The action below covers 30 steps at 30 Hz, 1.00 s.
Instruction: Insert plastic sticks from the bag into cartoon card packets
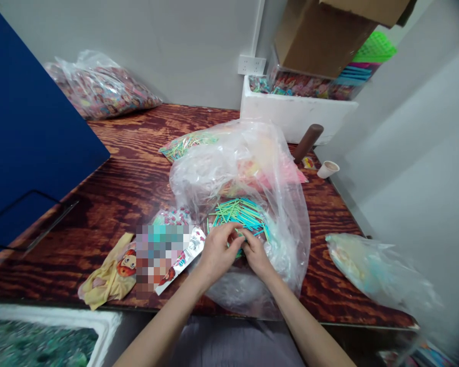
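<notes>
Both hands meet over the mouth of a large clear plastic bag (290,255) at the table's front. Inside it lies a pile of thin green and blue sticks (240,211). My left hand (220,250) is closed, its thumb and fingers curled together at the near side of the pile. Right beside it, my right hand (254,252) is closed too, fingertips almost touching the left ones. Whatever sits between the fingers is hidden or too small to name. To the left are shiny printed wrappers (187,255) and a yellow cloth (107,280) with a cartoon figure.
Behind the open bag lies a bag of colourful sticks (187,145). A white foam box (290,114), brown cylinder (308,142) and paper cup (328,169) stand at the back right. A clear bag (367,265) lies right; a blue panel (34,117) borders the left.
</notes>
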Available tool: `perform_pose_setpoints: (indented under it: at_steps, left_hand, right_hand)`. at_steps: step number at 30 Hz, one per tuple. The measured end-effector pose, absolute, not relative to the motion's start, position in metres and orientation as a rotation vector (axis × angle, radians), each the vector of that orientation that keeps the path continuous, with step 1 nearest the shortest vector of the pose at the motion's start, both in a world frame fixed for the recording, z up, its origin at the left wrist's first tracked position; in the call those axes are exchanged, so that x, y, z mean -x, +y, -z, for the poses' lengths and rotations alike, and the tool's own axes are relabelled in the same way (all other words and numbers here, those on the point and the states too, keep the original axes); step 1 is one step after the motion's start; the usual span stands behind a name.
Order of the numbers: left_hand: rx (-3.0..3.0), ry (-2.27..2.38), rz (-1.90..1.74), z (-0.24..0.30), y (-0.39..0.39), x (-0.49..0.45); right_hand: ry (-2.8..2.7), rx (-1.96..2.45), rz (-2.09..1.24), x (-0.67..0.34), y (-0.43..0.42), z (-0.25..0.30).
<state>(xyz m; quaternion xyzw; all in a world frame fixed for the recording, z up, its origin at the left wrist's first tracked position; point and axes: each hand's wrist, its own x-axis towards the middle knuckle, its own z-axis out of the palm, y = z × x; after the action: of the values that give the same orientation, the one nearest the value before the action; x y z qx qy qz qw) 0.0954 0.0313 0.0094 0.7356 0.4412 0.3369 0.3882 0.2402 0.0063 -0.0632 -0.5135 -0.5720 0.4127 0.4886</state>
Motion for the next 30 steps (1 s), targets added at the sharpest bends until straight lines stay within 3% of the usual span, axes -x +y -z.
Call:
perform_pose_setpoints:
  at_steps: [13, 18, 30]
  left_hand:
    - [-1.382, 1.022, -1.026, -0.029, 0.094, -0.099]
    - [-1.565, 1.147, -1.019, -0.014, 0.095, -0.089]
    - [-2.314, 1.664, -0.880, 0.036, 0.010, 0.024]
  right_hand:
    - [-1.303, 1.342, -0.999, -0.256, -0.010, 0.046]
    - [-1.293, 1.289, -0.988, -0.254, -0.013, 0.041]
    - [-1.410, 1.140, -0.996, -0.236, -0.018, 0.022]
